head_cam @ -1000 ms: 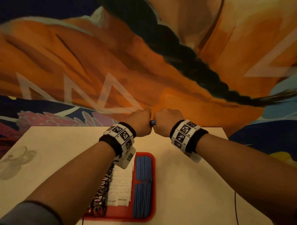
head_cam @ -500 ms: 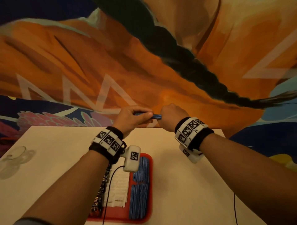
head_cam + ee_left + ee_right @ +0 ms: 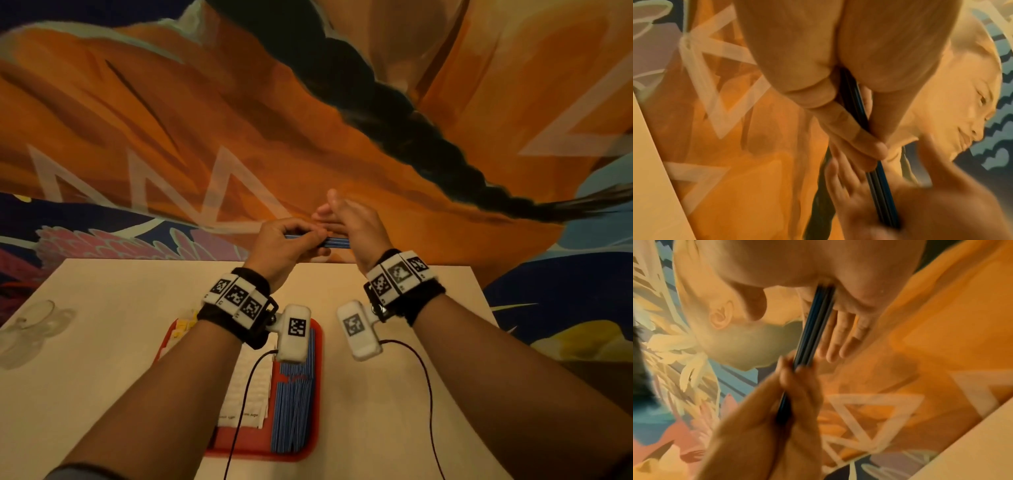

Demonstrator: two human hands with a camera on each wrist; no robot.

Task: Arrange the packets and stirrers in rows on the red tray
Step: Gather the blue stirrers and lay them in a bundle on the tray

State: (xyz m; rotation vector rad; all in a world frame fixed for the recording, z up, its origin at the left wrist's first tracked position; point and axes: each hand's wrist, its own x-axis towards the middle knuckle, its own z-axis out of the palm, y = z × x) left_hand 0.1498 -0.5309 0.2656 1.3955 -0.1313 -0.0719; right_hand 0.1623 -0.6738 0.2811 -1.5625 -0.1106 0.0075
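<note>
My left hand (image 3: 301, 238) grips a thin bundle of blue stirrers (image 3: 337, 242) level in the air beyond the table's far edge. My right hand (image 3: 337, 217) is open with straight fingers, its palm against the bundle's right end. In the left wrist view the stirrers (image 3: 879, 194) run from my curled left fingers (image 3: 851, 128) to the right palm. In the right wrist view the stirrers (image 3: 813, 331) lie beside the straight right fingers (image 3: 842, 337). Below my forearms the red tray (image 3: 260, 454) holds a row of blue stirrers (image 3: 294, 411), white packets (image 3: 251, 387) and yellow packets (image 3: 183, 327).
The tray sits on a cream table (image 3: 102, 359). A clear glass (image 3: 30, 329) stands near the table's left edge. Black cables (image 3: 426, 394) hang from both wrist cameras over the tray and table. A painted mural wall rises behind the table.
My right hand has let go of the bundle and opened flat against its end. Both hands have risen a little, and the left hand keeps its hold on the stirrers.
</note>
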